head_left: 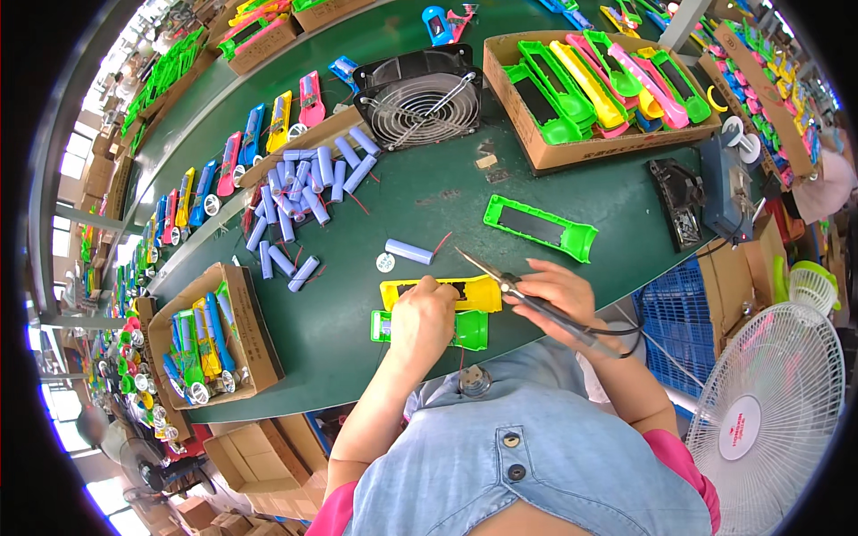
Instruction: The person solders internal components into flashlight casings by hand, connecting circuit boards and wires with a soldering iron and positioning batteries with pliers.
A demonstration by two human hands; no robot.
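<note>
The left hand [420, 317] is curled down, fingers pressing on the yellow shell [442, 292], a flat plastic casing lying on the green bench [429, 201] right in front of the person. Just at six o'clock of it, touching its lower edge, lies a green shell [469, 329], partly hidden under that same hand. The right hand [559, 293] sits at three o'clock of the yellow shell, clenched around a soldering iron [527, 299] like a pen, its thin tip [466, 255] pointing up toward eleven o'clock, hanging just above the yellow shell's upper edge; whether it touches, I cannot tell. At twelve o'clock from the hands, a single lilac battery cell [408, 251] with a red wire rests on the bench, a small round disc [385, 263] just beside it. Out at two o'clock, another green shell [540, 228] lies open and alone. Farther, at ten o'clock, a loose heap of battery cells [299, 201] spreads across the bench. At twelve o'clock, well back, a black fan [420, 96] lies tilted, and at one o'clock a cardboard box [536, 147] holds coloured shells stacked together. At eight o'clock, a second box [255, 344] is filled with finished pieces. A white floor fan [769, 420] stands at four o'clock, off the bench.
</note>
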